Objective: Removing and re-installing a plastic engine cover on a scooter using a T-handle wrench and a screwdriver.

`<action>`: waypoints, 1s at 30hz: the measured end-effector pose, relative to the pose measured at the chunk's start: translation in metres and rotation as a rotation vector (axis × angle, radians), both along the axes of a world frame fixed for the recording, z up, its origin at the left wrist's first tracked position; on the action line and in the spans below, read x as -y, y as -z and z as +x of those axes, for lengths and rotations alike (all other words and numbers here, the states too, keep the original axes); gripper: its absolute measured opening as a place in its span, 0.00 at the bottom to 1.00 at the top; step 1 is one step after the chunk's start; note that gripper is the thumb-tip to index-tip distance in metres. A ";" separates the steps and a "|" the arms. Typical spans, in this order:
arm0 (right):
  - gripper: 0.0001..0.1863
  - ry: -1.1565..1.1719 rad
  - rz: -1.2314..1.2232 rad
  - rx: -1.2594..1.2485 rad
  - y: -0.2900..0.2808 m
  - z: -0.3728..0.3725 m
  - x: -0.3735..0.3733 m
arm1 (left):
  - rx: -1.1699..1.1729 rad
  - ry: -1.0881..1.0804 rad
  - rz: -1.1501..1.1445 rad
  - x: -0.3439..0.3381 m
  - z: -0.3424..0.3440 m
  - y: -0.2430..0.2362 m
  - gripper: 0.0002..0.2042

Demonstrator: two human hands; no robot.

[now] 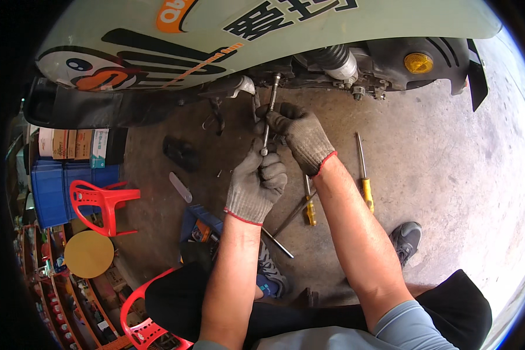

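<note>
A slim chromed socket wrench (272,100) runs from the underside of a pale green scooter body (309,29) down between my hands. My right hand (302,131), in a grey knit glove with a red cuff, is closed around its shaft with thumb and fingers. Below it, my left hand (254,185), gloved alike, has curled fingers at the wrench's rounded lower end (264,152). The wrench's upper end meets a fitting (277,76) under the scooter. What lies inside the left palm is hidden. Beside the wrench hangs a bent metal lever (239,88).
On the concrete floor lie two yellow-handled screwdrivers (367,192) (310,213) and a metal rod (280,244). A shock absorber (339,63) and an amber reflector (418,63) are on the scooter. Red chairs (104,201), blue bins (49,189), a round yellow stool (89,254) and shelves stand left.
</note>
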State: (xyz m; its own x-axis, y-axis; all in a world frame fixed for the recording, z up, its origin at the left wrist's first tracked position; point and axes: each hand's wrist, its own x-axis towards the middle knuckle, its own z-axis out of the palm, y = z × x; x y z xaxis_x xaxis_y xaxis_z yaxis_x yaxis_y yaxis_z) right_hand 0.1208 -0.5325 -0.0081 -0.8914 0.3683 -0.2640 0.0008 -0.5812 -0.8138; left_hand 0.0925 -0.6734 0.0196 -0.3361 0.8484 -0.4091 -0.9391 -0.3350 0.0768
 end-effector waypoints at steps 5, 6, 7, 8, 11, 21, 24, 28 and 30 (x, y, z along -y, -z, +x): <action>0.14 0.067 0.146 0.090 -0.003 -0.001 0.003 | -0.148 0.011 -0.058 0.000 0.001 0.011 0.13; 0.14 0.050 0.166 0.134 -0.006 0.000 0.003 | -0.085 0.034 -0.037 0.000 0.000 0.016 0.13; 0.14 0.046 0.200 0.194 -0.010 0.002 0.004 | -0.019 0.049 -0.035 0.001 -0.001 0.022 0.14; 0.16 0.067 0.301 0.264 -0.014 0.003 0.005 | 0.003 0.050 -0.026 0.002 -0.001 0.029 0.16; 0.23 0.191 0.736 0.362 -0.032 0.008 0.017 | -0.075 0.066 0.163 0.007 -0.003 0.051 0.14; 0.20 -0.038 1.303 0.721 -0.056 0.001 0.047 | -0.423 0.017 0.091 -0.001 0.000 0.061 0.14; 0.18 -0.035 1.314 0.697 -0.044 0.009 0.048 | -0.808 0.218 -0.394 0.010 -0.003 0.079 0.14; 0.17 -0.046 1.127 0.645 -0.002 0.046 0.054 | -2.149 0.841 -1.138 0.048 0.009 0.148 0.13; 0.16 -0.062 1.155 0.749 0.033 0.078 0.065 | -2.325 1.053 -1.214 0.069 0.034 0.178 0.14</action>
